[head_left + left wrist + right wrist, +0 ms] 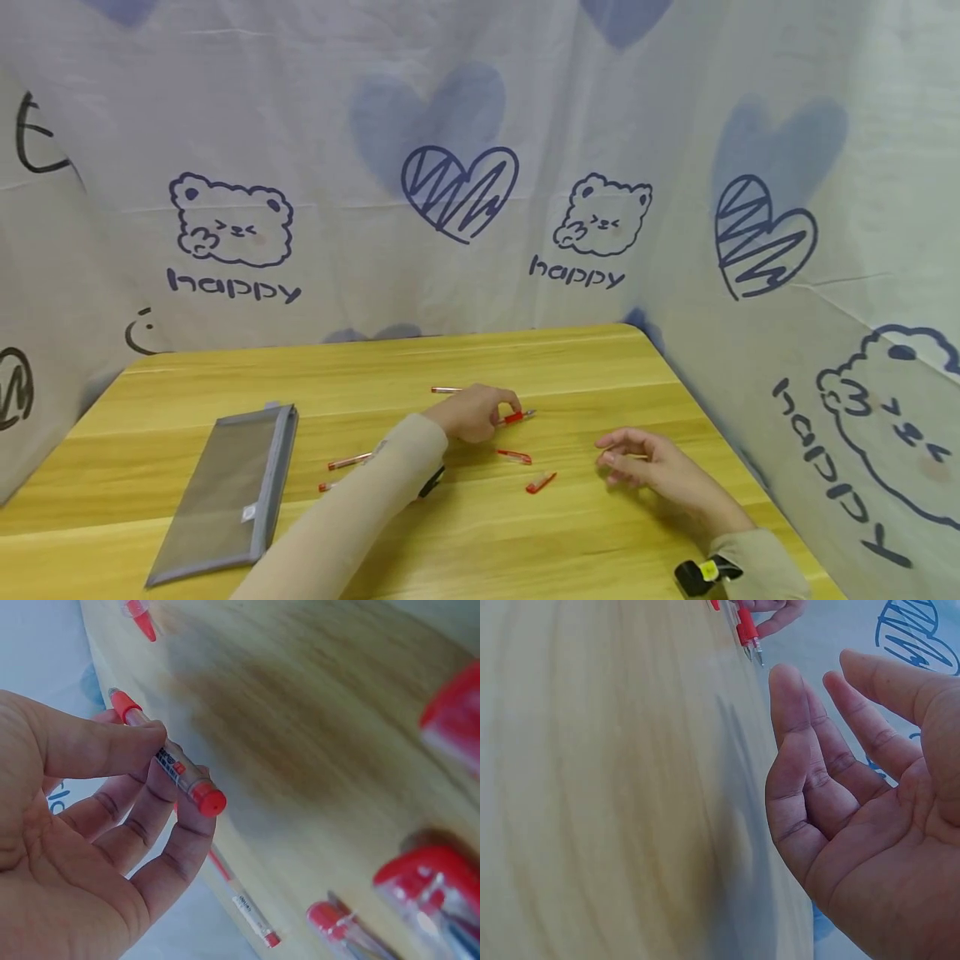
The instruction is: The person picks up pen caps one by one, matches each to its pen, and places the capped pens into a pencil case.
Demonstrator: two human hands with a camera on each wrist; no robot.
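Observation:
My left hand (474,414) reaches over the middle of the table and pinches a red gel pen (169,754) between thumb and fingers. The pen has a clear barrel, a red grip and a red end, and its bare tip (529,413) points right in the head view. My right hand (656,468) hovers at the right with fingers loosely bent and nothing in them. Between the hands lie two red pen caps, one farther cap (514,457) and one nearer cap (542,482). Another pen (446,390) lies beyond the left hand, partly hidden.
A grey mesh zip pouch (217,487) lies flat at the left of the wooden table (600,550). Beside it, partly behind the left sleeve, are two more red pens, one farther pen (349,461) and one nearer pen (327,487). Printed curtains (330,167) enclose the table.

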